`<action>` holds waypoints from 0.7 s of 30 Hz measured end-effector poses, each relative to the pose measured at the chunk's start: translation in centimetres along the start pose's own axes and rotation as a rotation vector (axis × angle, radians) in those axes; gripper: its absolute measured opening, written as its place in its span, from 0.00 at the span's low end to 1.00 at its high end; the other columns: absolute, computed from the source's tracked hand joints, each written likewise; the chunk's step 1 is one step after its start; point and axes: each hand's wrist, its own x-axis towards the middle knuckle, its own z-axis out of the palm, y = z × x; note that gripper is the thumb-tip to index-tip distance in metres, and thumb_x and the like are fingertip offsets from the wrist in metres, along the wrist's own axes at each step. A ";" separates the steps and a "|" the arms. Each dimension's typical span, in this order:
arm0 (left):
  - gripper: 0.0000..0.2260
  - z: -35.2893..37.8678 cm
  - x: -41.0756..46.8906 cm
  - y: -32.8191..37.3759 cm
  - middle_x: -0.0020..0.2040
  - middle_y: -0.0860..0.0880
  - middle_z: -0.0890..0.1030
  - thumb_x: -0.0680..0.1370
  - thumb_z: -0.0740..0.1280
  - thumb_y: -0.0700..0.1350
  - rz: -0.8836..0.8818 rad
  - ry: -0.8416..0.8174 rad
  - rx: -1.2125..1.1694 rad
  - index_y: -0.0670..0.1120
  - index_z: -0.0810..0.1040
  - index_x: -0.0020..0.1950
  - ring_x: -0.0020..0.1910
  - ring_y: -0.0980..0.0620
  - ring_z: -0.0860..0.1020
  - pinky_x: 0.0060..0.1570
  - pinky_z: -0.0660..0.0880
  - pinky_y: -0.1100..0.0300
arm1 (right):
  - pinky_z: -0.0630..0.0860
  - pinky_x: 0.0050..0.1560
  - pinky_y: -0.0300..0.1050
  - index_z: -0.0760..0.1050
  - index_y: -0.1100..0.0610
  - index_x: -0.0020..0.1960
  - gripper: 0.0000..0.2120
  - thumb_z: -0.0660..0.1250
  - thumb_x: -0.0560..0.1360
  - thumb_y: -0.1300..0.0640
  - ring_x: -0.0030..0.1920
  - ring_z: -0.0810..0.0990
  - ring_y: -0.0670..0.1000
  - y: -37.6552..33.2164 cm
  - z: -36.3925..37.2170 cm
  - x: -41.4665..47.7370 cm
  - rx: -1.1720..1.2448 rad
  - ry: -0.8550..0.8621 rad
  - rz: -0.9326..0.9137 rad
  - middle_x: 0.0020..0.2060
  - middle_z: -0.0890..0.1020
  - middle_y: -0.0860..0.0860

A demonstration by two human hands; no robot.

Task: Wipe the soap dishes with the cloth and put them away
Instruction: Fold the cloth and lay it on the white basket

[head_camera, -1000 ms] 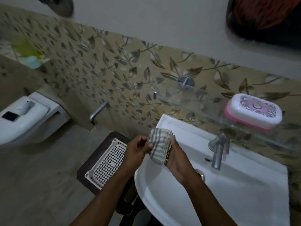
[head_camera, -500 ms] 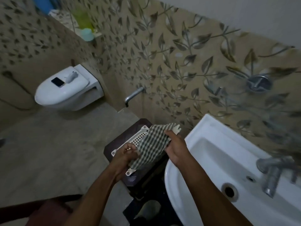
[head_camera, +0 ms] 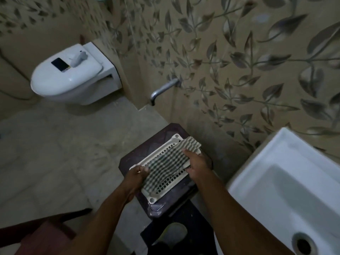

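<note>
A checked cloth point(head_camera: 166, 165) lies stretched over a white perforated tray point(head_camera: 169, 183) that sits on a dark stool point(head_camera: 145, 150). My left hand point(head_camera: 137, 176) pinches the cloth's near left end. At the cloth's far right end my right hand point(head_camera: 197, 165) grips it, fingers closed over the fabric. The cloth hides much of the tray's grid. No soap dish is in view.
A white sink point(head_camera: 287, 184) with its drain point(head_camera: 302, 245) fills the right. A metal wall tap point(head_camera: 161, 89) sticks out above the stool. A white toilet point(head_camera: 73, 78) with a phone point(head_camera: 60, 64) on its lid stands at the left. A reddish object point(head_camera: 36, 238) is near the bottom left.
My view swung left and down, away from the sink and the shelf with the pink soap dish. Both hands carried the bunched cloth from over the sink and spread it over the tray.
</note>
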 end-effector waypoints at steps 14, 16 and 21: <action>0.07 -0.1 7.0 -3.8 0.37 0.46 0.83 0.68 0.76 0.37 0.153 0.154 0.439 0.44 0.80 0.39 0.37 0.49 0.81 0.40 0.76 0.56 | 0.75 0.62 0.56 0.73 0.60 0.67 0.20 0.66 0.75 0.61 0.61 0.77 0.61 3.3 0.7 10.9 -0.677 0.292 -0.177 0.62 0.78 0.59; 0.09 0.5 7.1 -3.9 0.38 0.46 0.83 0.67 0.75 0.37 0.198 0.199 0.615 0.48 0.77 0.38 0.40 0.47 0.80 0.39 0.70 0.58 | 0.77 0.59 0.54 0.77 0.59 0.62 0.17 0.66 0.74 0.61 0.58 0.79 0.60 3.6 0.8 11.1 -0.777 0.367 -0.272 0.58 0.81 0.57; 0.11 2.0 6.0 -4.1 0.49 0.45 0.80 0.74 0.61 0.34 0.330 0.266 0.940 0.44 0.75 0.53 0.46 0.43 0.80 0.37 0.68 0.57 | 0.76 0.53 0.50 0.78 0.56 0.61 0.15 0.67 0.74 0.60 0.55 0.80 0.59 3.4 0.7 10.0 -0.947 0.411 -0.403 0.55 0.83 0.56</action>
